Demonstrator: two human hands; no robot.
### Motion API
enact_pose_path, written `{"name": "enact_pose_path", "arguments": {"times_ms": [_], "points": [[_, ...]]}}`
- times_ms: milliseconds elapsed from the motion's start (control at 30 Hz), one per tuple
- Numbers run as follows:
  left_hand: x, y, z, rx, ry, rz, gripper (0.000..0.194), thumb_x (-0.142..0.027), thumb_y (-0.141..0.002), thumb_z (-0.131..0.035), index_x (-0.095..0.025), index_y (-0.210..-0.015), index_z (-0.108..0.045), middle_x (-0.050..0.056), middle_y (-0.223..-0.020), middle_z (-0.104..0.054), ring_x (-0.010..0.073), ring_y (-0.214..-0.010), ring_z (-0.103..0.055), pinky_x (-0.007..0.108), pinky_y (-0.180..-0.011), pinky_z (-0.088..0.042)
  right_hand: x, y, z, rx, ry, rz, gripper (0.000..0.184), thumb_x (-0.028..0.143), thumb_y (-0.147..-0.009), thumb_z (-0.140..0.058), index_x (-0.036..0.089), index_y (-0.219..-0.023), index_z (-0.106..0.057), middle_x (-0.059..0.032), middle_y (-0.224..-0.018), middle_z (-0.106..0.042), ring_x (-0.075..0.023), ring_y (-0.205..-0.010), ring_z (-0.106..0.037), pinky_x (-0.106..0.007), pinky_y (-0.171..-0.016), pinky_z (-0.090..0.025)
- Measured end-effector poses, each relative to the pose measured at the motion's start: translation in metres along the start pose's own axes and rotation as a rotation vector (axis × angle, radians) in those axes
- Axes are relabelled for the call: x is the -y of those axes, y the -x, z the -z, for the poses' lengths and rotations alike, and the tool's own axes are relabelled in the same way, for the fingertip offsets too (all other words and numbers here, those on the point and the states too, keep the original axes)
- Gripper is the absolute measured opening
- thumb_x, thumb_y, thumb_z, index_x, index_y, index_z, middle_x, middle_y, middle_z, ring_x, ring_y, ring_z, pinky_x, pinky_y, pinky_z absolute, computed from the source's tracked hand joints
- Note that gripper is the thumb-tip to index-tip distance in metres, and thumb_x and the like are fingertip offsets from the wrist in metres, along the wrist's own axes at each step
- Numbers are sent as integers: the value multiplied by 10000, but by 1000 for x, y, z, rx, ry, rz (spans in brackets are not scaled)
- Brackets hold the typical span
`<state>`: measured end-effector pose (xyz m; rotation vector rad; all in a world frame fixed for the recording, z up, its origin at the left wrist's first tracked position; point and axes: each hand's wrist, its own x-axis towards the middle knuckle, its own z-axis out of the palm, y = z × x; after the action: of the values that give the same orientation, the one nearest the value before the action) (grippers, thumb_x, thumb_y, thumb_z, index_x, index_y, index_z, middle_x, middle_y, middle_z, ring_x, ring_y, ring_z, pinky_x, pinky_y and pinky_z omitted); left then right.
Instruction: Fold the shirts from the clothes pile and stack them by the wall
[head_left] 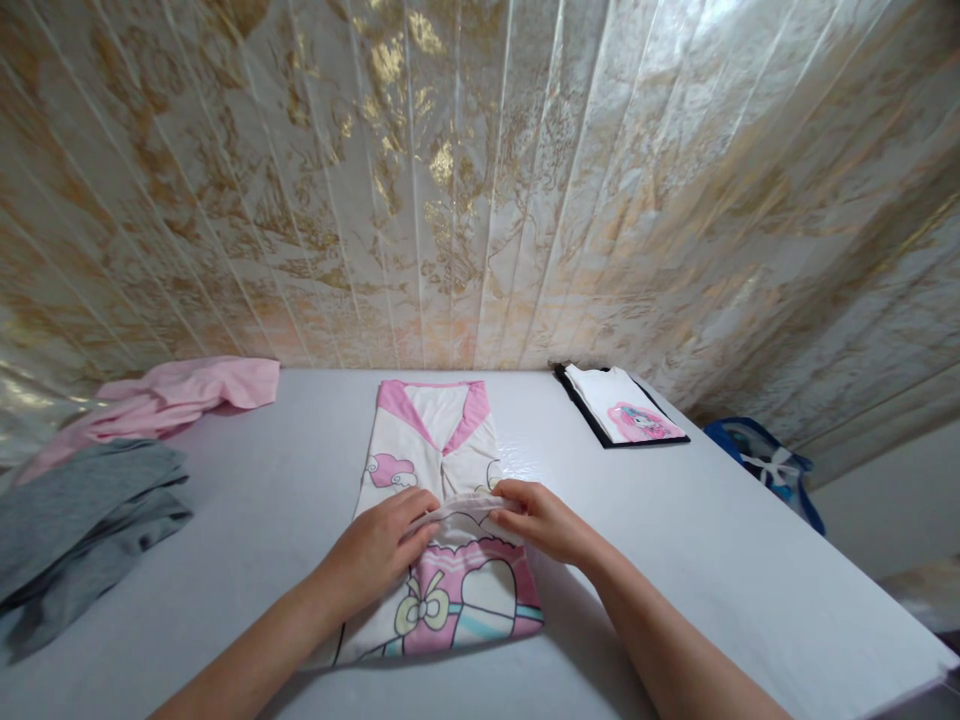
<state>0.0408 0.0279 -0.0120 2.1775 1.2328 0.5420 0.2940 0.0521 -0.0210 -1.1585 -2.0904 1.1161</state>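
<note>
In the head view a white garment with a pink collar and a pink cartoon print lies on the table, folded into a narrow upright strip. Its V-shaped collar points to the far edge. A lower part is turned up over the front, and its hem runs across the middle. My left hand pinches the left end of that hem between thumb and fingers. At the right end my right hand has its thumb and fingers closed on the same edge. Both hands rest low over the cloth.
Pink cloth and grey cloth lie crumpled at the left. A folded white shirt rests on a black folded one at the back right. Past the white table stands a blue-edged bag. A patterned curtain hangs behind.
</note>
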Motion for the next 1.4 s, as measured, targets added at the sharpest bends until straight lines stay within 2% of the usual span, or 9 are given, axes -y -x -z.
{"name": "enact_pose_path", "arguments": {"times_ms": [200,367,533,700,933,1167,1400], "points": [[3,-2,0,-4,-4,-20,317,-375,-978,-342,-214,-954,-614,43,-947,-615,196,-901,-573,313,-820,-428,2,0,1,10,16,-2,127,211,-832,-528,179,-714,-493,41,-715,-457,-105,-686,-420,-217,-603,-291],[4,-5,2,-21,46,-13,337,-384,-975,-349,-204,-935,-631,42,-936,-635,194,-901,-576,309,-828,-424,2,0,1,11,26,0,140,218,-829,-528,181,-703,-479,40,-709,-453,-106,-683,-414,-218,-600,-287],[4,-16,8,-10,71,46,324,-409,-934,-405,-190,-872,-635,31,-864,-644,188,-827,-577,294,-761,-416,1,0,0,8,12,-20,162,236,-836,-531,180,-696,-472,51,-685,-422,-96,-648,-388,-221,-572,-267],[16,-33,10,104,109,135,282,-408,-860,-449,-181,-819,-611,6,-780,-617,172,-734,-552,267,-665,-394,-1,0,1,4,19,-48,147,289,-851,-556,173,-761,-543,57,-675,-436,-94,-633,-383,-224,-554,-255],[28,-43,8,125,134,141,164,-353,-759,-502,-195,-757,-548,-33,-699,-538,149,-666,-501,244,-603,-356,-2,1,1,3,-18,-52,129,294,-847,-568,170,-822,-589,57,-673,-439,-94,-621,-386,-221,-552,-262],[19,-42,10,157,160,148,268,-351,-769,-488,-188,-917,-641,14,-890,-676,194,-840,-601,265,-725,-426,-1,0,-1,11,-27,-87,125,295,-836,-569,173,-818,-584,56,-666,-446,-97,-618,-389,-219,-547,-268],[21,-42,7,145,86,243,340,-473,-802,-419,-185,-731,-586,3,-719,-590,174,-694,-539,260,-604,-367,-2,0,-1,8,-15,-81,119,280,-837,-556,174,-783,-561,59,-658,-421,-96,-619,-379,-222,-549,-265]]}}
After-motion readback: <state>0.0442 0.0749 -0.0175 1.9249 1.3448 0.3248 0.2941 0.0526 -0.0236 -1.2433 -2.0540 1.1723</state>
